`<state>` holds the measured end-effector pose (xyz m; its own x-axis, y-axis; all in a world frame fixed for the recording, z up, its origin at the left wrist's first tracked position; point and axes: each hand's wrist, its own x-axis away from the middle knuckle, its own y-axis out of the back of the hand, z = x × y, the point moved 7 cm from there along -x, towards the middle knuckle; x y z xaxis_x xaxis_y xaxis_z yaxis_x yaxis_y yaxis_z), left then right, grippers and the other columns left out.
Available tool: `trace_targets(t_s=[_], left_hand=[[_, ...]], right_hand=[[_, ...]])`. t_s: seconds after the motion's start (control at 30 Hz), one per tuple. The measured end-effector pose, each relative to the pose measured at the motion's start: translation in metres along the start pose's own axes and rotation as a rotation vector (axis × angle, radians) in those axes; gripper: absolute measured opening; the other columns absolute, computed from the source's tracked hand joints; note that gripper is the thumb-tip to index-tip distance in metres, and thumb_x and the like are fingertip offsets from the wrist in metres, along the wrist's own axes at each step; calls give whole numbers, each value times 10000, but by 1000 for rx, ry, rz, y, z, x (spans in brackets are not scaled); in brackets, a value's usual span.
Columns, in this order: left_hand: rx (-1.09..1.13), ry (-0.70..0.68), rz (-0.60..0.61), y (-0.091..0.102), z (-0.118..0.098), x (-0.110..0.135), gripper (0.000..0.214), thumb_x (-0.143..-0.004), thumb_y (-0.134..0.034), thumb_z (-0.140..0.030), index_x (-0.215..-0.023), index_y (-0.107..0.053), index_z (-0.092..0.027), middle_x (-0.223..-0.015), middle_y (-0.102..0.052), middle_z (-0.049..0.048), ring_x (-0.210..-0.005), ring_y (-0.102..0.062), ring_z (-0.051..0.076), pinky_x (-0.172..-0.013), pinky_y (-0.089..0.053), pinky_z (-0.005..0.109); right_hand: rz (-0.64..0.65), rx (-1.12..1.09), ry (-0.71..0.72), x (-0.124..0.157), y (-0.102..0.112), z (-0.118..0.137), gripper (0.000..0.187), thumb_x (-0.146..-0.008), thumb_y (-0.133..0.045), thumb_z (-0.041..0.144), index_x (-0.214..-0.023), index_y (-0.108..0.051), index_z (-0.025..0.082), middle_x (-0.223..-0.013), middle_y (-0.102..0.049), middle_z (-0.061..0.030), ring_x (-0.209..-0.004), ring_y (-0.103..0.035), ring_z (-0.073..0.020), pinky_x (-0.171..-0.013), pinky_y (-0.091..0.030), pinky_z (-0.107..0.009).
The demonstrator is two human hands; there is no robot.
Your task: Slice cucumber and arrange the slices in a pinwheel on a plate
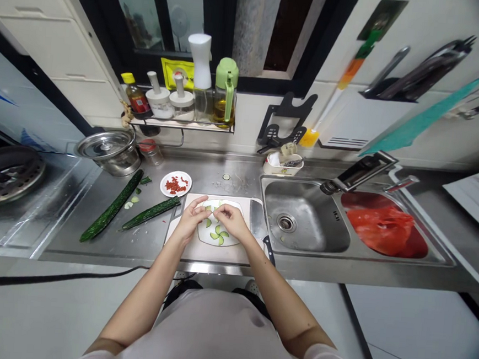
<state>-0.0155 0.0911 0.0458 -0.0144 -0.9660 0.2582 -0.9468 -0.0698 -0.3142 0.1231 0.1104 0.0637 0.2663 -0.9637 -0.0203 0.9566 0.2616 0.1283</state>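
A white plate (pixel 209 237) with several green cucumber slices (pixel 218 233) sits on a pale cutting board (pixel 201 249) at the counter's front edge. My left hand (pixel 190 218) and my right hand (pixel 231 221) hover over the plate with their fingertips meeting. Both pinch small pale pieces between the fingers, apparently cucumber. A cleaver (pixel 258 221) lies on the board's right side, blade away from me, its black handle toward me.
Two long cucumbers (pixel 113 205) (pixel 150 212) lie left of the board. A small dish of red chili bits (pixel 175 184) is behind it. A steel pot (pixel 108 150) stands at left, a condiment shelf (pixel 181 122) on the wall. The sink (pixel 302 220) holds a red bag (pixel 383 227).
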Motion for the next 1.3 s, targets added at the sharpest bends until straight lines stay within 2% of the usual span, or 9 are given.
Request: trace_targets(t_s=[0.17,0.37,0.53,0.73,0.8,0.97,1.17,1.3], left_hand=[[-87,-125,-32,-1,-6,3,653,-651,-763,-281,-1264,-552,-205,-785,-595,-22,-692,-554,87,-672,-423,205],[-219,-227,-103,2,-10,6,589,-680,-731,-261,-1247,-576,-230,-829,-566,-17,-677,-513,78,-667,-408,201],[-311,-297,-127,4,-9,8,533,-716,-695,-269,-1235,-596,-200,-855,-572,-5,-659,-478,80,-677,-403,214],[-397,-398,-148,6,-10,9,337,-738,-663,-300,-1052,-654,-176,-880,-618,22,-685,-491,102,-705,-432,240],[-399,-420,-170,9,-8,8,333,-724,-672,-294,-1037,-650,-182,-884,-614,24,-694,-508,104,-701,-440,238],[-446,-376,-190,20,4,0,457,-705,-663,-243,-1158,-625,-194,-818,-586,-4,-671,-513,91,-669,-434,217],[-570,-277,-247,38,26,-12,261,-694,-637,-249,-942,-657,-171,-723,-582,-11,-650,-520,107,-670,-445,227],[-730,-157,-314,48,42,-16,243,-686,-614,-215,-929,-621,-200,-686,-578,-36,-628,-529,107,-663,-433,219]], right_hand=[[-8,8,-38,-3,-2,-4,170,-744,-602,324,-648,-585,184,-612,-580,24,-565,-511,-103,-585,-424,-230],[-8,-11,-66,-7,-3,-8,162,-734,-609,303,-630,-582,181,-587,-568,28,-545,-505,-100,-562,-420,-225],[6,-29,-98,-8,-6,-11,193,-726,-617,307,-595,-555,179,-545,-530,39,-526,-490,-92,-531,-402,-210],[37,-32,-154,-11,-9,-18,174,-704,-620,293,-599,-557,169,-551,-534,38,-497,-494,-82,-497,-400,-196],[61,-19,-172,-12,-10,-23,166,-706,-624,290,-614,-561,167,-546,-543,37,-486,-503,-81,-487,-397,-189],[135,59,-255,-16,-13,-40,183,-735,-634,328,-676,-565,169,-512,-561,33,-461,-522,-98,-463,-368,-188],[117,422,-103,-29,-11,-40,102,-758,-618,269,-744,-630,168,-644,-615,23,-606,-526,-101,-591,-370,-197],[197,655,-62,-33,-21,-44,118,-825,-553,230,-842,-658,180,-750,-653,1,-690,-538,-116,-634,-340,-206]])
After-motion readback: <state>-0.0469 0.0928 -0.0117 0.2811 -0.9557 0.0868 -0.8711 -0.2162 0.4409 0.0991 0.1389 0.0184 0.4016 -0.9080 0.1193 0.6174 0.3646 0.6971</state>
